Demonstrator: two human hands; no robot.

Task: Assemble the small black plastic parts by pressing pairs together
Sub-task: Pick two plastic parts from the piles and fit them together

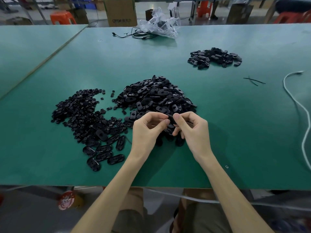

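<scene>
Both hands meet above the near edge of the big pile [156, 96] on the green table [218, 132]; the left hand [148, 130] and right hand [190, 128] pinch one black part [171, 118] between thumbs and curled fingers, seemingly a pair pressed together; small pieces [79, 111] lie left; a smaller pile [214, 56] sits far right.

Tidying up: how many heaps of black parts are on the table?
3: small pieces at near left, a big heap of ovals in the middle, a smaller heap at far right. The left hand and right hand cover its near edge.
</scene>
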